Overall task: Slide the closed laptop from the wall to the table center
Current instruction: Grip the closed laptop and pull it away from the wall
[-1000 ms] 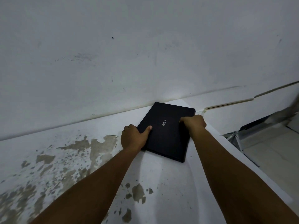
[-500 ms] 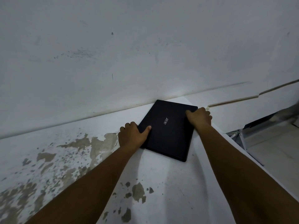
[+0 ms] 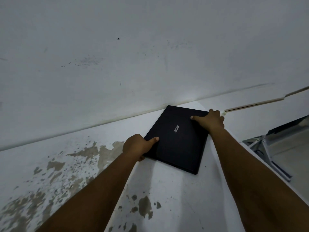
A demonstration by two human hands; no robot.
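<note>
A closed black laptop (image 3: 177, 141) with a silver logo lies flat on the white table (image 3: 175, 198), its far corner almost at the wall (image 3: 150, 56). My left hand (image 3: 138, 145) grips the laptop's left edge, thumb on the lid. On the far right corner of the laptop sits my right hand (image 3: 209, 120), thumb on top and fingers curled over the edge. Both forearms reach in from the bottom of the view.
The tabletop has large patches of peeled paint (image 3: 70, 164) on the left and small ones near the front. The table's right edge (image 3: 260, 158) drops off to a floor with a metal frame (image 3: 267, 144). A cracked ledge (image 3: 254, 104) runs along the wall.
My right hand has shifted from the laptop's right side up to its far right corner. The left hand keeps its grip. The laptop has barely moved.
</note>
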